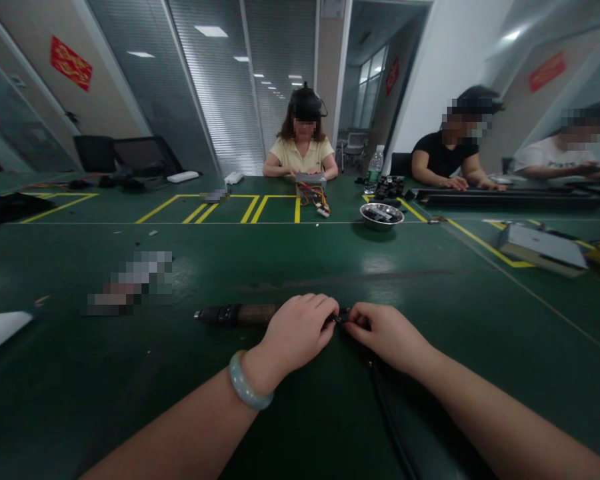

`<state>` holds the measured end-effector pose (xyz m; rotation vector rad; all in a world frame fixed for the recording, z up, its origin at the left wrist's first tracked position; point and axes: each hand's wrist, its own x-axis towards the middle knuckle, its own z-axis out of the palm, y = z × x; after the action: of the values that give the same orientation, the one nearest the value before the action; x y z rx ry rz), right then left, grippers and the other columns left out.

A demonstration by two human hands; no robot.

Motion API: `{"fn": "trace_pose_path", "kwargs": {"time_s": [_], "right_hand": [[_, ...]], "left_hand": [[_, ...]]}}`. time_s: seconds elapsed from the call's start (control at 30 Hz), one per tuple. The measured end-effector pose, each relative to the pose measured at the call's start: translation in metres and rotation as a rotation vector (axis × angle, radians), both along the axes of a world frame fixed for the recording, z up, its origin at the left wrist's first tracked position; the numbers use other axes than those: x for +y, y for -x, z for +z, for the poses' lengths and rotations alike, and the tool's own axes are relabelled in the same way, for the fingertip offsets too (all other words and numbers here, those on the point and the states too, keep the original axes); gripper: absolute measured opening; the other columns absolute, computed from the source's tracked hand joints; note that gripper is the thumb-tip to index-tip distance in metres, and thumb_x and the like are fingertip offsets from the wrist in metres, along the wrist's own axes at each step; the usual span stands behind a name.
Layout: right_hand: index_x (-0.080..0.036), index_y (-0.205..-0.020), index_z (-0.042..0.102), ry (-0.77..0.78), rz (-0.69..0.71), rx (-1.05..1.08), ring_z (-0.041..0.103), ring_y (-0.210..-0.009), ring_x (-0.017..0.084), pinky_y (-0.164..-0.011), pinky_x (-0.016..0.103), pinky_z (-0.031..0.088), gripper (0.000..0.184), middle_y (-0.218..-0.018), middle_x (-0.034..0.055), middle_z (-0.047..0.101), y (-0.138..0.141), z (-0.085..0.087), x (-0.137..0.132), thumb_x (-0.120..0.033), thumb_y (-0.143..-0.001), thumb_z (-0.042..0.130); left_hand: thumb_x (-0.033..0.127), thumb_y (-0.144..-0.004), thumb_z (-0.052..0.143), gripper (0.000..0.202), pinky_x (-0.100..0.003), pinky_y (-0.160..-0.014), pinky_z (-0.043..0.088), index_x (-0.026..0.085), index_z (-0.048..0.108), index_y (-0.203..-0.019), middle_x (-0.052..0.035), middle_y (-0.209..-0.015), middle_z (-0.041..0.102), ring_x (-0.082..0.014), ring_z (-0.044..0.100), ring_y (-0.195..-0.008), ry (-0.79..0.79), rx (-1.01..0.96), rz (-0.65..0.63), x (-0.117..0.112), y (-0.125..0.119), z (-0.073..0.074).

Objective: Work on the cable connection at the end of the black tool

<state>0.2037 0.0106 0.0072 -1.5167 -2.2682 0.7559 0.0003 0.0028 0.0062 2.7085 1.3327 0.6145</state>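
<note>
Left hand (300,330), fingers closed round the dark tool (240,314) lying on the desk (280,260); right hand (387,333) pinches what seems its cable (385,407). They're working the joint, and the next move likely needs a steady left grip.

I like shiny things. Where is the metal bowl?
In the head view, the metal bowl sits on the green table, far ahead, right of centre, near the water bottle.

Right end of tool (240,315) hidden under left hand (300,330); pixelated patch (130,283) unreadable; cable (387,420) cut by bottom edge
</note>
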Motion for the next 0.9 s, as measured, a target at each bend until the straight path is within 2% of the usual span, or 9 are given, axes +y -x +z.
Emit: {"fn": "trace_pose_path", "kwargs": {"time_s": [0.17,0.37,0.9], "right_hand": [[-0.024,-0.082,0.065,-0.022,-0.001,-0.001,0.057,-0.063,0.012,-0.055,0.023,0.034,0.015,-0.073,-0.0029,0.067,-0.0004,-0.0006,0.0002,-0.036,-0.086,0.057],[-0.022,-0.083,0.065,-0.030,-0.009,-0.009,0.057,-0.064,0.013,-0.056,0.024,0.034,0.014,-0.073,-0.0016,0.067,0.0005,0.0012,-0.0013,-0.034,-0.085,0.058],[-0.022,-0.084,0.065,0.009,-0.013,-0.027,0.058,-0.065,0.014,-0.056,0.024,0.035,0.015,-0.074,-0.0008,0.067,0.0021,0.0083,-0.0028,-0.035,-0.086,0.057]], "left_hand": [[0.022,-0.086,0.059,0.017,-0.035,-0.077,0.044,0.022,0.052,-0.102,-0.0004,-0.094,0.060,-0.0196,0.057,-0.088,-0.001,-0.004,0.038,-0.0001,-0.0005,-0.0008],[0.022,-0.086,0.058,0.011,-0.034,-0.077,0.044,0.022,0.054,-0.097,-0.0008,-0.093,0.060,-0.0194,0.057,-0.087,0.005,0.032,-0.002,0.0011,-0.0008,-0.0003],[0.019,-0.086,0.055,0.011,-0.034,-0.075,0.043,0.022,0.054,-0.097,-0.0006,-0.093,0.059,-0.0188,0.056,-0.086,0.033,0.003,0.010,0.0014,0.0000,0.0012]]}}
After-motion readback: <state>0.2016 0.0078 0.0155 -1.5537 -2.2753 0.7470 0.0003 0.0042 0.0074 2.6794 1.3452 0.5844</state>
